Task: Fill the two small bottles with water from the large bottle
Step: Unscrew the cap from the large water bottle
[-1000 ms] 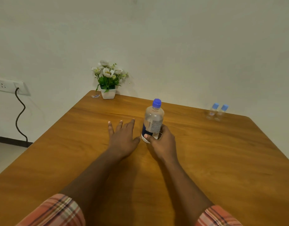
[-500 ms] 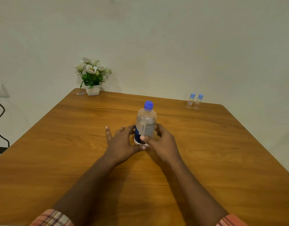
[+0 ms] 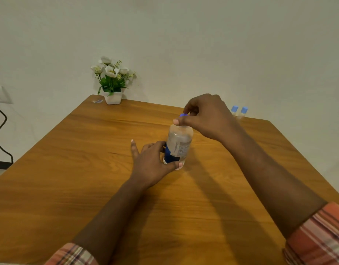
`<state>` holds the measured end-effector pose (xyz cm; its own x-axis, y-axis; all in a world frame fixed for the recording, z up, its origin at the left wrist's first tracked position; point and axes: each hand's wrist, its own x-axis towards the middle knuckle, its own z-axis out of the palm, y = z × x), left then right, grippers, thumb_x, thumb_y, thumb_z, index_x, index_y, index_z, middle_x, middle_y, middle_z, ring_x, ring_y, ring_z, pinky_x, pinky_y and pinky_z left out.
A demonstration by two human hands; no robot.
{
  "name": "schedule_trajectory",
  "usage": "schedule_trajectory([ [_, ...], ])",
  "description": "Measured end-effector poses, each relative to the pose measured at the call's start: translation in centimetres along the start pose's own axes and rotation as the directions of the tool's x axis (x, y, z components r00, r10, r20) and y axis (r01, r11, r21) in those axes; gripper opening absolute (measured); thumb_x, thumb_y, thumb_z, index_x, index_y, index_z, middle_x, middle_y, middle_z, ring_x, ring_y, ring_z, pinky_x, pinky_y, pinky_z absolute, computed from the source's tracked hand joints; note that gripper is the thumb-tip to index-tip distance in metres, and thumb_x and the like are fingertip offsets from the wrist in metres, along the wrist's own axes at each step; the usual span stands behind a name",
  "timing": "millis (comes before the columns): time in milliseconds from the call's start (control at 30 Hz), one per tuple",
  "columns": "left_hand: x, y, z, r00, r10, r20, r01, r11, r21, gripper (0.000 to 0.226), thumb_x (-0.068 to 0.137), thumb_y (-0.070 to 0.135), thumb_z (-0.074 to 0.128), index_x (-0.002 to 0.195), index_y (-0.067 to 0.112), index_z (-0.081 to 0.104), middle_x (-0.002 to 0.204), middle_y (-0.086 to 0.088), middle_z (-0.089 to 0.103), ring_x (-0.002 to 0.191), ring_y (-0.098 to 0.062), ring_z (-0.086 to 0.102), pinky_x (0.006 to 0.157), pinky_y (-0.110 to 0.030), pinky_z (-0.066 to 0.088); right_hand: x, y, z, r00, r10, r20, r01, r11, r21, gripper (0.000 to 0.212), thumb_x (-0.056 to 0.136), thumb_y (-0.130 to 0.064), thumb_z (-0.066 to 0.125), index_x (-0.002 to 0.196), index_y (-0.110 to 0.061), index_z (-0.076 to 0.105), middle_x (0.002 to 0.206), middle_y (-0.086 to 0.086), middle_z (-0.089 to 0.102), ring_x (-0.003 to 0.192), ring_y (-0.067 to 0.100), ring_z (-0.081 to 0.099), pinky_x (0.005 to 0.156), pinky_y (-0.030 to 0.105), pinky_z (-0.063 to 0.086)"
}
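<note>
I see my right hand (image 3: 205,115) above the large bottle (image 3: 178,144), fingertips pinching its blue cap (image 3: 183,115), while my left hand (image 3: 151,161) grips the bottle's base, thumb across the front and little finger extended clear. The large bottle stands upright near the middle of the wooden surface (image 3: 88,169), its cap still on. The two small bottles (image 3: 243,111) stand side by side, capped, at the far right edge, well apart from it, and a potted flower plant (image 3: 112,97) sits at the far left corner.
</note>
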<state>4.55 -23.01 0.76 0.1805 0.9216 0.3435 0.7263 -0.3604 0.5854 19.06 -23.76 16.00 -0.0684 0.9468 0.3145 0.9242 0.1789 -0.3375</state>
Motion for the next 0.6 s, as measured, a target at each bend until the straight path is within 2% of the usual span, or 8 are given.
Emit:
schedule_trajectory([
  [100,0.1,-0.1,0.0,1.000,0.014,0.000,-0.014,1.000,0.010,0.070,0.068,0.076,0.055,0.122,0.033,0.048,0.113,0.014,0.063,0.124,-0.007,0.044,0.109,-0.051,-0.022,0.7,-0.1,0.0,1.000,-0.001,0.005,0.001,0.998,-0.063,0.035,0.073,-0.045,0.078,0.091,-0.017,0.073,0.084,-0.004,0.064,0.078,0.012,0.060,0.059,0.022,0.043],
  [200,0.1,-0.1,0.0,0.999,0.035,-0.003,-0.035,0.999,0.021,0.068,0.068,0.076,0.053,0.121,0.034,0.048,0.112,0.015,0.063,0.125,-0.007,0.043,0.108,-0.050,-0.023,1.1,-0.3,-0.2,0.999,-0.012,0.039,0.014,0.999,-0.032,0.027,0.074,-0.032,0.081,0.093,-0.015,0.073,0.089,0.000,0.069,0.081,0.012,0.063,0.068,0.023,0.049],
  [267,0.1,-0.1,0.0,0.999,0.044,-0.005,-0.044,0.999,0.028,0.067,0.069,0.075,0.053,0.121,0.034,0.047,0.112,0.015,0.063,0.125,-0.007,0.043,0.108,-0.049,-0.023,1.2,-0.4,-0.5,0.995,-0.050,0.086,0.051,0.999,-0.013,0.029,0.073,-0.022,0.082,0.100,-0.013,0.073,0.097,0.003,0.072,0.084,0.012,0.064,0.074,0.022,0.051],
  [367,0.1,-0.2,0.1,0.999,0.054,-0.004,-0.054,0.998,0.041,0.067,0.070,0.075,0.053,0.122,0.034,0.047,0.113,0.015,0.063,0.125,-0.007,0.043,0.108,-0.050,-0.023,1.2,-0.1,-1.3,0.977,-0.105,0.187,0.094,0.993,0.069,0.036,0.075,-0.007,0.079,0.109,-0.012,0.071,0.107,0.002,0.071,0.090,0.008,0.063,0.077,0.011,0.047],
  [433,0.2,-0.3,0.2,0.999,0.053,0.001,-0.053,0.997,0.047,0.068,0.070,0.075,0.052,0.123,0.034,0.046,0.113,0.015,0.063,0.125,-0.007,0.042,0.108,-0.050,-0.024,1.3,0.1,-1.7,0.961,-0.127,0.247,0.103,0.989,0.110,0.039,0.076,0.001,0.075,0.112,-0.013,0.069,0.111,0.000,0.069,0.096,0.007,0.062,0.082,0.015,0.050],
  [500,0.2,-0.3,0.2,0.999,0.046,0.008,-0.047,0.997,0.054,0.070,0.070,0.075,0.052,0.125,0.033,0.045,0.115,0.014,0.062,0.127,-0.008,0.042,0.108,-0.051,-0.023,1.5,0.3,-2.0,0.946,-0.137,0.294,0.114,0.989,0.095,0.043,0.076,-0.002,0.076,0.115,-0.016,0.067,0.116,-0.003,0.066,0.104,0.007,0.059,0.084,0.019,0.049],
  [600,0.3,-0.3,0.2,0.999,0.042,0.011,-0.042,0.997,0.061,0.070,0.071,0.075,0.052,0.126,0.033,0.045,0.116,0.014,0.063,0.128,-0.009,0.041,0.110,-0.053,-0.022,2.0,0.3,-1.8,0.960,-0.112,0.256,0.116,0.993,0.002,0.047,0.076,-0.037,0.078,0.119,-0.023,0.062,0.112,-0.005,0.060,0.099,0.010,0.058,0.071,0.019,0.044],
])
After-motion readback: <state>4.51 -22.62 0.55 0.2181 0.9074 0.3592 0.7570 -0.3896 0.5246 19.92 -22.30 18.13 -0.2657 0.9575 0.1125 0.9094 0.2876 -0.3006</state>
